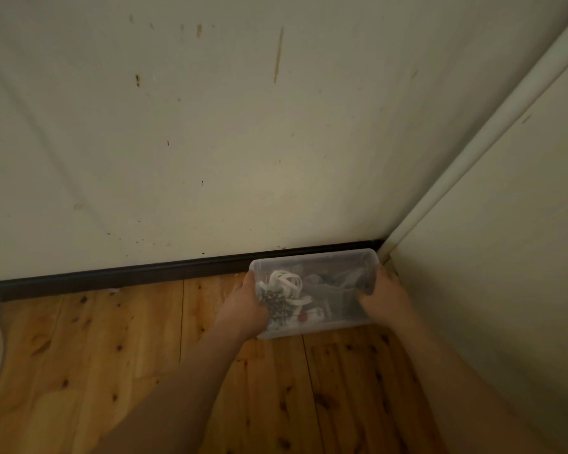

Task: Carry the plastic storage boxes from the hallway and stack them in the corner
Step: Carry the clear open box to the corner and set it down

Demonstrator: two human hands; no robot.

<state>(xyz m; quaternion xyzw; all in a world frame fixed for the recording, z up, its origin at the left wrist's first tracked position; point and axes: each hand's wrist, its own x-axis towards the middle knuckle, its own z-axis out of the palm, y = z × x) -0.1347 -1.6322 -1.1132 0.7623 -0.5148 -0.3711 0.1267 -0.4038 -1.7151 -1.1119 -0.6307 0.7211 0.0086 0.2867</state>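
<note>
One clear plastic box (322, 283) sits in the corner — two hands on it: left hand (246, 306) and right hand (382, 294) grip its short ends, fingers curled round the rim.

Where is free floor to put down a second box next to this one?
Bare wooden floor lies left of the plastic box, along the dark skirting board. Right is crowded: the right hand sits between box and side wall.

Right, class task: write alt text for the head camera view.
Two bare hands, left hand and right hand, hold a clear plastic storage box of mixed small items low in a room corner, by the dark skirting board, above a knotty pine floor.
</note>
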